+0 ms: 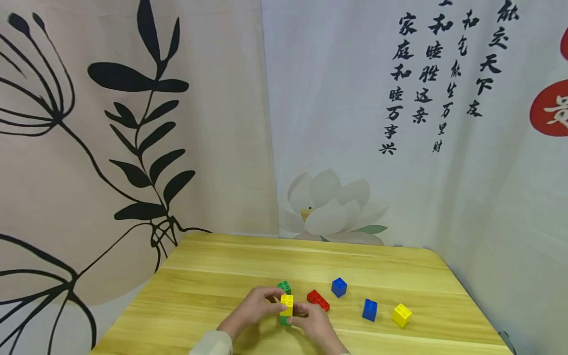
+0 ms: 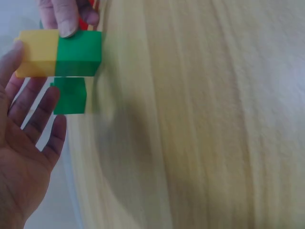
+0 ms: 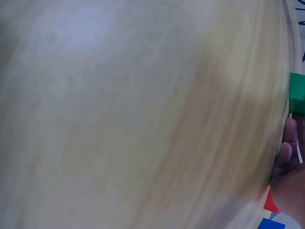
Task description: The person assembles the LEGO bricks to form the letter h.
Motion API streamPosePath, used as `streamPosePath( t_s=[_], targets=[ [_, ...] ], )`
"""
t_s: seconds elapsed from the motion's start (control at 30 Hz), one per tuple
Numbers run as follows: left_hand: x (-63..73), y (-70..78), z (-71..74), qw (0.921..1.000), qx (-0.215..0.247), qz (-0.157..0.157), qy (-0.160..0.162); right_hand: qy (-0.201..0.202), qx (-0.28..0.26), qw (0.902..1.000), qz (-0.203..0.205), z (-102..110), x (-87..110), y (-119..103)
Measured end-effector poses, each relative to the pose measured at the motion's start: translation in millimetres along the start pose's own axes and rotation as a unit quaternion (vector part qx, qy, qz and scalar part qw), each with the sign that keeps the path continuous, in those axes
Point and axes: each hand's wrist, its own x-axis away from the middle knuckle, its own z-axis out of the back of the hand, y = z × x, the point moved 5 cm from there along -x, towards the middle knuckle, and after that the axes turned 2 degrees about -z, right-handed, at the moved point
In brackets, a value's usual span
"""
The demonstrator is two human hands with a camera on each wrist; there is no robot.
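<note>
A yellow toy block [image 1: 287,300] stands on top of a green toy block [image 1: 284,321], the two joined end to end in the left wrist view. My left hand [image 1: 256,309] pinches the yellow block between thumb and fingers. From the other side my right hand [image 1: 316,324] grips the green block low down, its thumb [image 2: 67,24] lying on that block in the left wrist view. Just behind the pair is another green block [image 1: 284,286], partly hidden by the stack and the left fingers. At the right wrist view's edge, the right hand [image 3: 289,167] shows only in part.
On the wooden table [image 1: 230,261], a long red block [image 1: 318,300] lies just beyond the right hand. Further right are a blue block [image 1: 339,287], a second blue block [image 1: 370,309] and a yellow block [image 1: 402,315]. A printed curtain [image 1: 230,123] hangs behind the table.
</note>
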Motion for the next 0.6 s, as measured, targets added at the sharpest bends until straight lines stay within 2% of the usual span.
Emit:
streamPosePath(
  t_s=[0.13,0.4,0.6],
  targets=[
    [0.2,-2.8,-1.3,0.9999,0.0,0.009,0.01,0.004,0.0,0.9999,0.01,0,1.2,-1],
    [-1.3,-11.9,-1.6,0.9997,0.0,0.02,0.012,0.005,-0.005,0.9999,-0.008,0,0.9,1],
    [-1.1,-12.6,-1.2,0.9998,-0.006,0.015,0.016,0.011,-0.01,0.9999,-0.006,-1,1.4,-1]
  ],
)
